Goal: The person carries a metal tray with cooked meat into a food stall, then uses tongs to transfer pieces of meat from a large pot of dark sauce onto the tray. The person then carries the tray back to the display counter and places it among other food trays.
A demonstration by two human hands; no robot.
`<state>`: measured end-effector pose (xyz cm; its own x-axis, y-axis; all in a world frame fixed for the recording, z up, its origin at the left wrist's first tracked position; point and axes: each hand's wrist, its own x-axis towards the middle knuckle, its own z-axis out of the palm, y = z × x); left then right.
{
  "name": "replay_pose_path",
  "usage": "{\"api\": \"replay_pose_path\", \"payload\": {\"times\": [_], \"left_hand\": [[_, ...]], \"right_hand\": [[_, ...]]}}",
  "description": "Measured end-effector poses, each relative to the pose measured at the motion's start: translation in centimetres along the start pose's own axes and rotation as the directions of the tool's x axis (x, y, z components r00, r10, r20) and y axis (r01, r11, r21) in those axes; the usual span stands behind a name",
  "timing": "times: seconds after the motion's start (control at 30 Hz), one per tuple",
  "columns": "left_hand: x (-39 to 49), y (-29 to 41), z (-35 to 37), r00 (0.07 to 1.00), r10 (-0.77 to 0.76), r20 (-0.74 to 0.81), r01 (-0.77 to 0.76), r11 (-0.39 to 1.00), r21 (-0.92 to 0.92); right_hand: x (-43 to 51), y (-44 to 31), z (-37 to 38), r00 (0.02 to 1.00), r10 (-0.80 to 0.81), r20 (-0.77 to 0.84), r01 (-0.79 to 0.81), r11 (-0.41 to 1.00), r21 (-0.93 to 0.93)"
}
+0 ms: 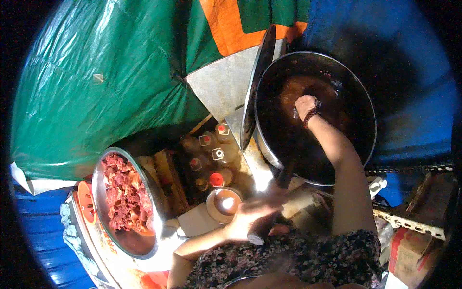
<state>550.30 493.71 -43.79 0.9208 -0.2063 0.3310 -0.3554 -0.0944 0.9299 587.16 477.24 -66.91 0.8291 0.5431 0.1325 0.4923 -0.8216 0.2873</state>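
My right hand [306,105], with a dark bracelet [311,117] at the wrist, is over the inside of a large, deep, dark pot [374,126]. Its fingers are curled, and small shiny bits show beside it; whether it grips something cannot be made out. Brownish liquid or residue [294,88] shows in the pot. My left hand [252,213], blurred, wraps around a thick dark cylindrical handle [257,236] in front of my body. The handle's far end runs into shadow near the pot's rim. Close by the left hand sits a round container of brown liquid [218,200].
A metal basin [154,216] of raw red meat [124,195] stands left. Several capped bottles [216,153] are grouped in the middle. A dark round lid [257,90] stands on edge against the pot. Green tarpaulin [108,90] hangs behind; a cardboard box [408,253] lies lower right.
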Motion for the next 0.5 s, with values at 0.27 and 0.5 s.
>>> {"api": "replay_pose_path", "payload": {"times": [0.27,0.5], "left_hand": [[0.5,-0.1,-0.6,0.999,0.051,0.018,-0.052,0.997,0.054],[0.7,-0.4,-0.4,0.997,0.074,0.038,-0.076,0.996,0.047]], "right_hand": [[-1.9,3.9,2.8,0.993,-0.046,-0.11,0.033,0.992,-0.121],[-3.6,7.2,0.8,0.999,0.045,-0.01,-0.046,0.997,-0.068]]}}
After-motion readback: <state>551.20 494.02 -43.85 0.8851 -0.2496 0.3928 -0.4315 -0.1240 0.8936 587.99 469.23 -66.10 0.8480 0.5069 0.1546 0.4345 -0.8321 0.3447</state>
